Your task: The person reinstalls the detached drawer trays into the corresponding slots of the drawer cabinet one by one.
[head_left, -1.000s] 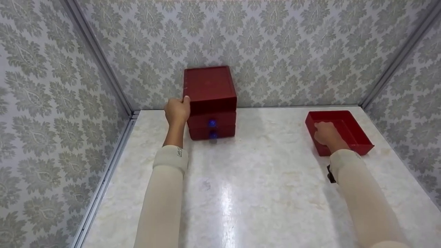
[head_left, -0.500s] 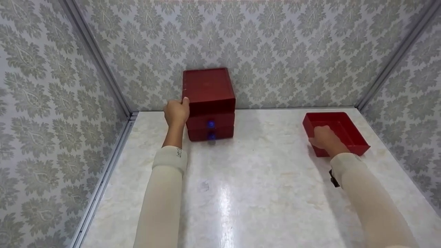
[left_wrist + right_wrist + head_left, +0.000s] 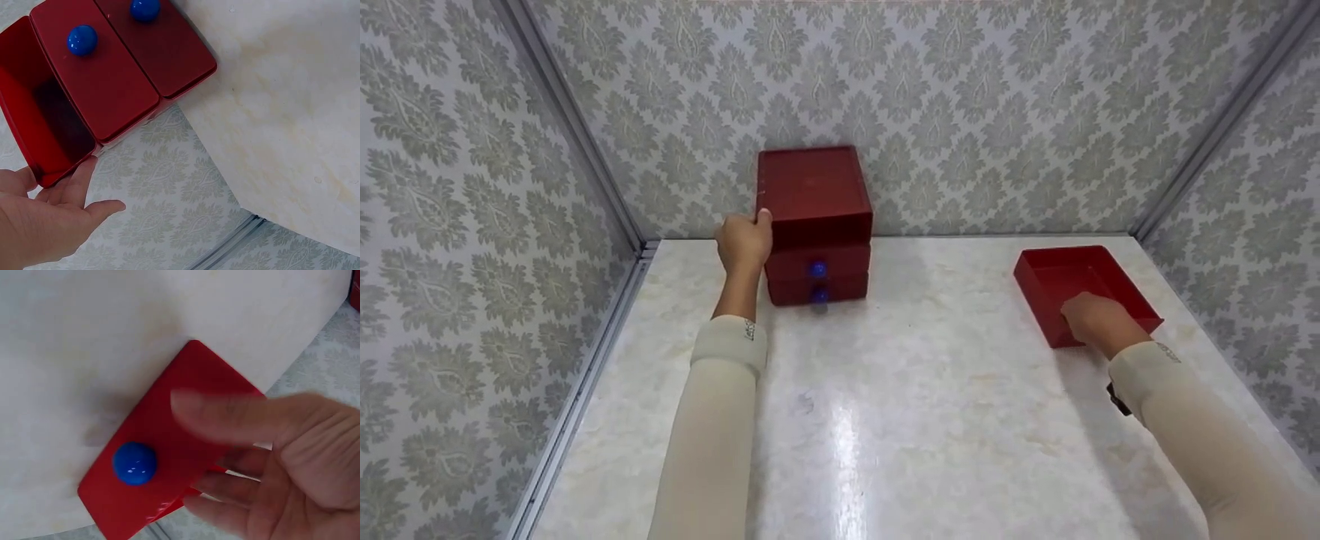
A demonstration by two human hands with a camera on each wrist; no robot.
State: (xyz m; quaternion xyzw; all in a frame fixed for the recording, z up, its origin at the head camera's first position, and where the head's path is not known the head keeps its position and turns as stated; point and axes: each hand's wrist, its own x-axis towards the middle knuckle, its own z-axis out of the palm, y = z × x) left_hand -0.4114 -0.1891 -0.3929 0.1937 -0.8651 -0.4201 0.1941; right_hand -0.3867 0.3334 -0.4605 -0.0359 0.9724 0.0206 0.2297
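The red drawer cabinet is showing smooth, plastic-looking walls; the loose drawer is matching it — its round blue knob is gleaming glossier. The marbled tabletop is reflecting light, metal-looking trim is shining dully, and the cloth sleeves are looking matt.

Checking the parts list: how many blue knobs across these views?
3. Upper knob and lower knob on the cabinet; third knob on the loose drawer, seen in the right wrist view only. Unseen faces could hide more.
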